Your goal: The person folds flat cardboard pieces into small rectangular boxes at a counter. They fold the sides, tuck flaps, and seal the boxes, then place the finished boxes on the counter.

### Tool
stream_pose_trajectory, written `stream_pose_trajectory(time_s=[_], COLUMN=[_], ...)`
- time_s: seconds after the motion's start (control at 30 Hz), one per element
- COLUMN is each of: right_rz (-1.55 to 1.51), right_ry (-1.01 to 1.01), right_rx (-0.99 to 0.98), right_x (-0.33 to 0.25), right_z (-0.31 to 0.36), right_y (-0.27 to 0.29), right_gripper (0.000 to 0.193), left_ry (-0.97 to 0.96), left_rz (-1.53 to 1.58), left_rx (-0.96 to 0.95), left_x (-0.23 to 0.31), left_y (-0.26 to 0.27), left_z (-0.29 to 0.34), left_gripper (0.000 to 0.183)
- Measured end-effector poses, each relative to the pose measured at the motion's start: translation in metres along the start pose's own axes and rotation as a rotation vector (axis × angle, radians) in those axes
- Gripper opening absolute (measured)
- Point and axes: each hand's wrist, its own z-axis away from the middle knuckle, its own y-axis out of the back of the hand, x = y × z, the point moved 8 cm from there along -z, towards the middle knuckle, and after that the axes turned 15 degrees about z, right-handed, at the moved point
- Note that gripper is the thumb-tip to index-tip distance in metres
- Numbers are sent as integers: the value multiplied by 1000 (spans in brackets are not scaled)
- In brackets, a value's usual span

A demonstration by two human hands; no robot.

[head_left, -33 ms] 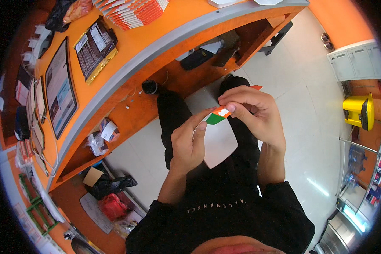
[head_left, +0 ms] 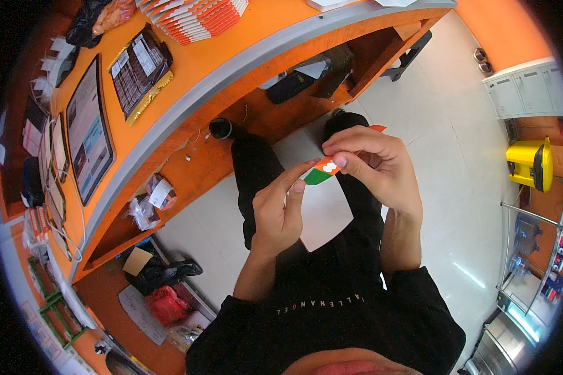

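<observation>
Above my lap, a small folded card [head_left: 319, 176] in orange, green and white spans the gap between my two hands. My left hand [head_left: 276, 215] pinches its white and green end between thumb and fingers. At the orange end, the thumb and index finger of my right hand [head_left: 385, 167] close on the edge, and an orange tip sticks out behind the knuckles. Below the card, a pale flat surface [head_left: 327, 215] shows between my legs; whether it is a seat or a sheet I cannot tell.
On the curved orange desk [head_left: 187, 81] stand a row of orange and white folded cards [head_left: 197, 19], a black and gold packet [head_left: 141, 72] and a tablet-like screen [head_left: 89, 131]. Bags, one red [head_left: 167, 304], lie below left. A yellow bin [head_left: 529, 164] stands at right.
The pale surface below the card has shifted very slightly. Both hands keep the same grip on the card.
</observation>
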Motion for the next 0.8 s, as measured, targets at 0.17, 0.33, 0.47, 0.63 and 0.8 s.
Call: stream_pose_trajectory(time_s=[0.17, 0.33, 0.47, 0.63, 0.8], right_rz=[-74, 9, 126, 63, -86], right_ry=[18, 126, 211, 253, 279], right_rx=[25, 108, 156, 464, 691], right_x=[2, 0, -8, -9, 1], right_z=[-9, -10, -6, 9, 30], right_y=[2, 2, -4, -11, -21], right_gripper=[26, 31, 44, 82, 90], left_ry=[61, 106, 135, 162, -91], left_rz=[114, 352, 369, 302, -35], left_rx=[2, 100, 205, 226, 235], left_x=[-6, -15, -17, -17, 0], left_y=[2, 5, 6, 4, -1], left_z=[-1, 3, 5, 4, -5], left_gripper=[33, 34, 34, 32, 28])
